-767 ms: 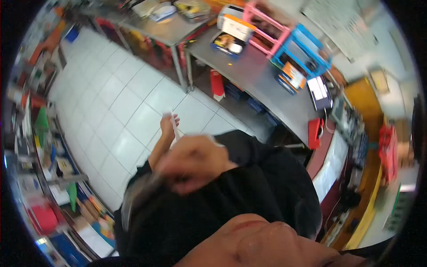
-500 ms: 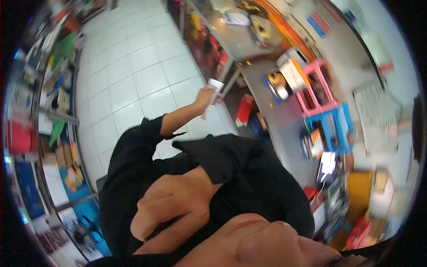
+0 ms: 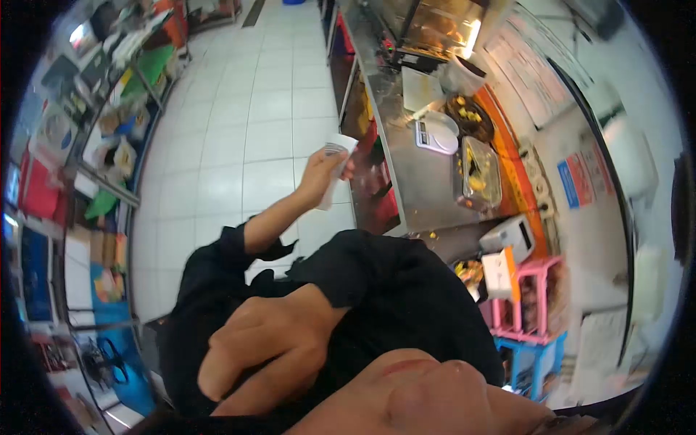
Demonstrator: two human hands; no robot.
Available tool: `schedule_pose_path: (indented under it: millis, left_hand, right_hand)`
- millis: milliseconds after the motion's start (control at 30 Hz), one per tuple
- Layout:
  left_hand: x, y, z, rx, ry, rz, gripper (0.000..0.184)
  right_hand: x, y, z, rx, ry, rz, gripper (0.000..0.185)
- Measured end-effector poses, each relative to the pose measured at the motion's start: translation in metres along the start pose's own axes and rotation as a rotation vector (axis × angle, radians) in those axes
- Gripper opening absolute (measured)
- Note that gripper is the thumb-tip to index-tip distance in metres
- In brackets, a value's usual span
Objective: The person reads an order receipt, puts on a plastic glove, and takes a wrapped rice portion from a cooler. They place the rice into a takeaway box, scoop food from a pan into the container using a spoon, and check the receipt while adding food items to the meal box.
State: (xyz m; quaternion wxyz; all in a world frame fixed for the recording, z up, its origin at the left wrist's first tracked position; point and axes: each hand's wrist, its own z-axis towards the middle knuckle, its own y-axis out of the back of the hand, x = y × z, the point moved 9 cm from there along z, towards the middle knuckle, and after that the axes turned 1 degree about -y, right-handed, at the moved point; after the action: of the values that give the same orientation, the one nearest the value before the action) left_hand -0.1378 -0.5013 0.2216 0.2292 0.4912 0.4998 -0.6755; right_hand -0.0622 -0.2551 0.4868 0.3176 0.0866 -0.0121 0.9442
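A white folded sheet, perhaps paper (image 3: 344, 141), is held in my left hand (image 3: 317, 177), stretched out over the tiled floor; its fingers are closed around the sheet, which hangs below them. My right hand (image 3: 268, 337) is bent in close to my chest, below my face. Its fingers are curled, and whatever they may hold is hidden. Beyond my left hand, to the right, stands a metal counter (image 3: 420, 177). A small white scale (image 3: 436, 133) and a clear container with yellow pieces (image 3: 478, 174) are on it.
A tiled floor (image 3: 268, 138) runs between the counter and a cluttered shelf rack (image 3: 109, 185) on the left. Further along the counter is a lit display case (image 3: 442, 29). A pink rack (image 3: 533, 297) and a blue rack (image 3: 533, 355) stand at lower right.
The view has swung right along the counter, bringing the scale and display case in. My right hand has drawn lower, near my chest. My left hand still holds the sheet, now further out.
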Motion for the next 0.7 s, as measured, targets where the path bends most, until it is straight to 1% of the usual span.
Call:
schedule_pose_path:
  millis: [67,100,133,200,233,267,300,333,367,400,433,500,533,567,633,700]
  left_hand:
    - [0.024,0.048,0.029,-0.095,0.030,0.121,0.022]
    - [0.037,0.067,0.037,-0.113,0.113,0.204,0.022]
    - [0.038,0.081,0.037,-0.158,0.169,0.230,0.024]
    - [0.032,0.105,0.054,-0.124,0.207,0.282,0.025]
    - [0.019,0.113,0.072,-0.165,0.182,0.243,0.025]
    - [-0.001,0.116,0.092,-0.170,0.190,0.234,0.027]
    - [-0.019,0.120,0.116,-0.167,0.205,0.229,0.029]
    - [-0.047,0.118,0.146,-0.114,0.143,0.180,0.034]
    - [-0.078,0.110,0.175,-0.131,0.075,0.101,0.036]
    - [-0.111,0.098,0.203,-0.031,-0.044,0.034,0.037]
    - [-0.137,0.093,0.232,-0.004,-0.129,-0.005,0.036]
    - [-0.196,0.080,0.281,0.038,-0.382,0.067,0.038]
    - [-0.214,0.077,0.302,0.052,-0.385,0.059,0.038]
    - [-0.233,0.068,0.318,0.094,-0.399,0.026,0.038]
    - [-0.261,0.052,0.356,0.191,-0.396,0.023,0.039]
    - [-0.268,0.031,0.405,0.355,-0.356,0.018,0.048]
  right_hand:
    - [-0.018,0.028,-0.005,-0.025,-0.089,0.133,0.019]
    - [-0.029,0.041,-0.007,-0.025,-0.133,0.240,0.022]
    - [-0.039,0.054,-0.010,-0.016,-0.152,0.291,0.023]
    - [-0.059,0.082,-0.016,-0.001,-0.190,0.392,0.027]
    - [-0.066,0.098,-0.017,0.051,-0.179,0.335,0.029]
    - [-0.076,0.114,-0.018,0.126,-0.184,0.359,0.038]
    - [-0.087,0.131,-0.019,0.202,-0.190,0.381,0.052]
    - [-0.098,0.148,-0.019,0.215,-0.204,0.406,0.052]
    - [-0.111,0.169,-0.020,0.215,-0.226,0.394,0.045]
    - [-0.126,0.191,-0.019,0.207,-0.241,0.373,0.040]
    - [-0.138,0.211,-0.017,0.193,-0.250,0.343,0.034]
    - [-0.164,0.259,-0.012,0.174,-0.266,0.280,0.028]
    - [-0.176,0.284,-0.010,0.170,-0.274,0.253,0.027]
    - [-0.188,0.312,-0.012,0.218,-0.310,0.224,0.028]
    - [-0.210,0.370,-0.019,0.248,-0.392,0.093,0.045]
    - [-0.226,0.453,-0.045,0.134,-0.663,-0.131,0.067]
